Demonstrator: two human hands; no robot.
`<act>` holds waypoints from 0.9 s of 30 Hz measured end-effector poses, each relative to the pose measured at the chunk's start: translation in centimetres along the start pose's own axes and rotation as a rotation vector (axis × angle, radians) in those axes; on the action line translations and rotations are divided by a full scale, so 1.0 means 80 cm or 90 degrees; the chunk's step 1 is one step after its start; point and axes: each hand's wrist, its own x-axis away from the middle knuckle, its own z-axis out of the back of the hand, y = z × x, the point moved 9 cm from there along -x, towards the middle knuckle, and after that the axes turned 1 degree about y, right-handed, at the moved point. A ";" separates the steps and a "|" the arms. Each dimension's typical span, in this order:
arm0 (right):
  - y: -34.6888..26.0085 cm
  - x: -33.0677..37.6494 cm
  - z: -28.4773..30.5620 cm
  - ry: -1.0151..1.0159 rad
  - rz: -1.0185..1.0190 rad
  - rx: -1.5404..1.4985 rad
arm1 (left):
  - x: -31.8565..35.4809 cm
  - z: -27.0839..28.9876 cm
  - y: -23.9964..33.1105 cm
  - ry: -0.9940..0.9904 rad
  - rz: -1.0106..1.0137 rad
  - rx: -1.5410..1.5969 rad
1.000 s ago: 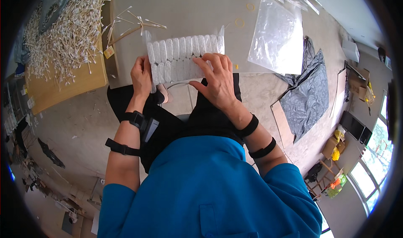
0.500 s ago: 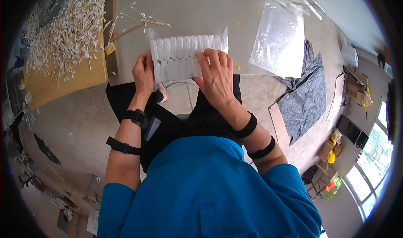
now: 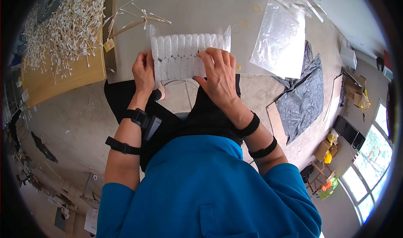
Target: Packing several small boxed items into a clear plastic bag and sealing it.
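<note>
Between my hands is a clear plastic bag of cotton swab bundles (image 3: pixel 176 57), the white bundles standing in two rows side by side. It is held at the near edge of the grey table (image 3: pixel 189 11). My left hand (image 3: pixel 144 72) is closed on the bag's left end, its thumb and fingers partly hidden. On the right part of the bag, my right hand (image 3: pixel 219 72) has its fingers bent over the bundles and its thumb below, gripping them. Clear plastic film sticks up past both far corners of the bundles.
A big heap of loose cotton swabs (image 3: pixel 69 24) lies on a wooden board (image 3: pixel 63 80) at left. Several stray swabs (image 3: pixel 142 15) are scattered beside it. Thin yellow rubber bands (image 3: pixel 244 24) and clear plastic bags (image 3: pixel 279 40) lie on the right. Grey plastic sheeting (image 3: pixel 302 97) covers floor there.
Hardly anything differs. Both hands keep their hold on the bag, and my right hand has shifted very slightly to the right. The whole view has moved a little.
</note>
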 end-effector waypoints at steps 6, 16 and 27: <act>0.001 -0.002 0.002 -0.017 0.000 0.004 | -0.002 -0.002 0.000 -0.006 0.006 -0.021; 0.128 0.032 -0.013 0.175 -0.397 -0.541 | 0.002 -0.007 0.014 0.026 -0.057 -0.047; 0.126 0.026 -0.046 0.108 -0.300 -0.622 | -0.003 -0.015 0.008 -0.001 -0.070 -0.051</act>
